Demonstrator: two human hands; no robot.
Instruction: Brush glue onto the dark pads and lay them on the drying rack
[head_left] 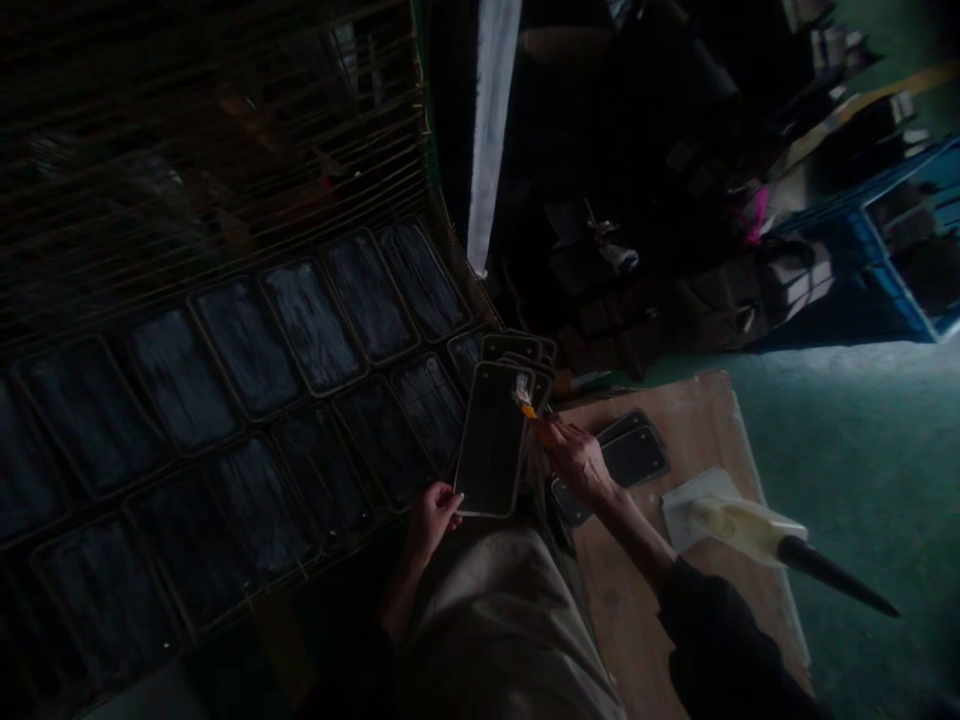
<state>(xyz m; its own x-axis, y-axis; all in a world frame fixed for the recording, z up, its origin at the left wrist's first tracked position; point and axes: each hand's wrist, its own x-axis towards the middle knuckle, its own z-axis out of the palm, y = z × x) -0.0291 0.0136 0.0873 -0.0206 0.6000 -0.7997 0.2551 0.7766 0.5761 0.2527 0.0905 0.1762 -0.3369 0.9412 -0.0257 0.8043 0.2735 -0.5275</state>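
My left hand (435, 520) pinches the lower left corner of a dark rectangular panel (487, 450) with rounded corners and a pale edge. The panel stretches up from my lap, its top end by a pile of similar panels (512, 345). In my right hand (576, 458) is a brush with an orange handle (528, 411). Its pale bristles (522, 388) are at the panel's upper right part; in this dim light I cannot tell whether they touch. Below my right forearm, more dark panels (636, 452) lie overlapping on a wooden board.
On the wooden board (622, 610) at right lies a pale yellow bottle with a long dark nozzle (742, 530). Rows of streaky dark panels (311, 320) cover a wire rack at left. A blue crate (862, 285) and dark blocks stand behind. A pale upright post (491, 140) rises mid-view.
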